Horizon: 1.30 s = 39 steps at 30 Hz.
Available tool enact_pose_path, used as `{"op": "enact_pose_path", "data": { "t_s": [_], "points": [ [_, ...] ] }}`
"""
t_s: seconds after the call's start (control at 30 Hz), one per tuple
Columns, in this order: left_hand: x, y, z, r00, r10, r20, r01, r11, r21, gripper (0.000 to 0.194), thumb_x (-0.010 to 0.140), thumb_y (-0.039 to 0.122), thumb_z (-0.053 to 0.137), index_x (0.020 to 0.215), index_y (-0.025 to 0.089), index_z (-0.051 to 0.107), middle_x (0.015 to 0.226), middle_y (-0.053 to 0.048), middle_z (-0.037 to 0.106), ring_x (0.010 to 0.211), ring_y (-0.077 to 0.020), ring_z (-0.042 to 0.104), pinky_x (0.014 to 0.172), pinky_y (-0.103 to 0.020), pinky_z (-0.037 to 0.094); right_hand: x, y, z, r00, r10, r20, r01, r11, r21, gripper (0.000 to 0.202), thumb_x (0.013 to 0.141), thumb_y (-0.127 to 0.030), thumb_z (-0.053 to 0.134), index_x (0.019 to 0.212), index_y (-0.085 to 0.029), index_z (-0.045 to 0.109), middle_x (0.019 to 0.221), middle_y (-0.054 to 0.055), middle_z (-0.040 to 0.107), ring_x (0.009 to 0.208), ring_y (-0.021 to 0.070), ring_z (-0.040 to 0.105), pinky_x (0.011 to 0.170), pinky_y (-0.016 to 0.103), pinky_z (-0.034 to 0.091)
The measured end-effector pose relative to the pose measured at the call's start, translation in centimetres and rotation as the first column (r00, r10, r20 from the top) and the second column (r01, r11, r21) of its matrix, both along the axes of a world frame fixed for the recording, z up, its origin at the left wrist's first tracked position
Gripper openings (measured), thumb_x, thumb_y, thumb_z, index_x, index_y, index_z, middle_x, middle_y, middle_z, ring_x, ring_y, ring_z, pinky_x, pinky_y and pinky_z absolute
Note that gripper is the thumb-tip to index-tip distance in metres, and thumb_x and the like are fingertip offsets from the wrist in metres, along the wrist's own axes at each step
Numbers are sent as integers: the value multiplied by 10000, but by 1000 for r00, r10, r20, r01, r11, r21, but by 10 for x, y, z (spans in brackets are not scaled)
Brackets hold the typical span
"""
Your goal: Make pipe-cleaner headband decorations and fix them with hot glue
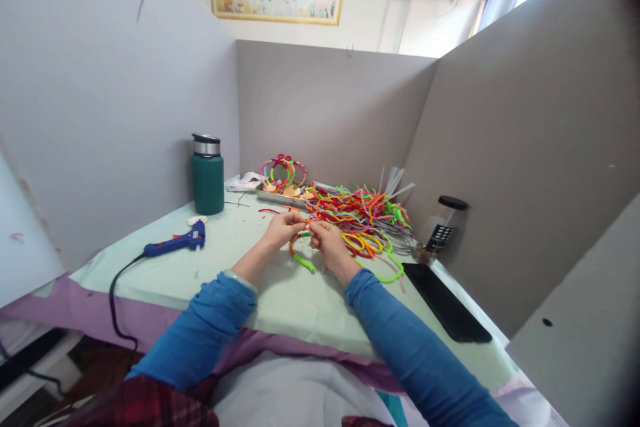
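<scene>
My left hand (pixel 283 228) and my right hand (pixel 327 241) meet over the middle of the table, both with fingers pinched together. Between their fingertips is an orange and green pipe cleaner (pixel 303 263). It curves below the hands, and its bright green end hangs toward me. The exact spot of the pinch is hidden by my fingers. Just beyond and to the right of my right hand lies a heap of pipe cleaners (pixel 350 208) in many colours. Yellow and green pipe cleaner loops (pixel 367 243) lie close beside that hand.
A blue glue gun (pixel 175 241) with a cord lies at the left, near a green bottle (pixel 208 177). Behind my hands, a metal tray (pixel 280 198) stands beneath multicoloured rings (pixel 283 172). At right are a black flat slab (pixel 447 301) and a clear jar (pixel 440 227). Grey partitions (pixel 330 107) enclose the table.
</scene>
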<state>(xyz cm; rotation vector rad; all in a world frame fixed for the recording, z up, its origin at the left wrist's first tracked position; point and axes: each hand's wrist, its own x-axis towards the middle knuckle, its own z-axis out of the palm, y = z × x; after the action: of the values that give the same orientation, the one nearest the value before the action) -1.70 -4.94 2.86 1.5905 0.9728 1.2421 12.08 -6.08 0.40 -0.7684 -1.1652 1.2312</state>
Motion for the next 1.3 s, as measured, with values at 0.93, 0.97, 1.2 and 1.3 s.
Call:
{"op": "enact_pose_path", "data": {
  "t_s": [0.93,0.97,1.2,1.3],
  "points": [
    [1,2,-8,983,-54,174,74,991,-110,263,548,290,715,731,110,655,553,15,562,421,-64,431,418,-209,310,-6,0,-4,966,131,-221,-164,977,-136,275,676,-356,756,732,-175,557,561,-76,483,413,40,385,404,185,337],
    [1,2,-8,983,-41,176,62,992,-114,271,546,292,719,738,110,661,555,13,567,420,-63,429,417,-209,310,-7,1,-5,965,133,-227,-167,977,-134,282,674,-363,756,726,-173,554,565,-74,484,416,40,387,402,184,336],
    [7,2,-11,986,63,153,-53,996,-70,297,566,312,729,776,103,707,612,-16,637,413,-60,414,410,-215,311,-9,5,-7,955,81,-284,-138,973,-184,296,655,-359,760,710,-176,534,563,-74,489,411,42,384,398,188,350],
    [9,6,-14,991,115,72,-115,993,-2,272,615,314,715,800,116,733,685,-47,690,508,-106,526,476,-230,391,-9,6,-8,961,50,-271,-102,978,-183,287,651,-366,745,708,-173,539,578,-68,504,412,38,373,395,184,331]
  ]
}}
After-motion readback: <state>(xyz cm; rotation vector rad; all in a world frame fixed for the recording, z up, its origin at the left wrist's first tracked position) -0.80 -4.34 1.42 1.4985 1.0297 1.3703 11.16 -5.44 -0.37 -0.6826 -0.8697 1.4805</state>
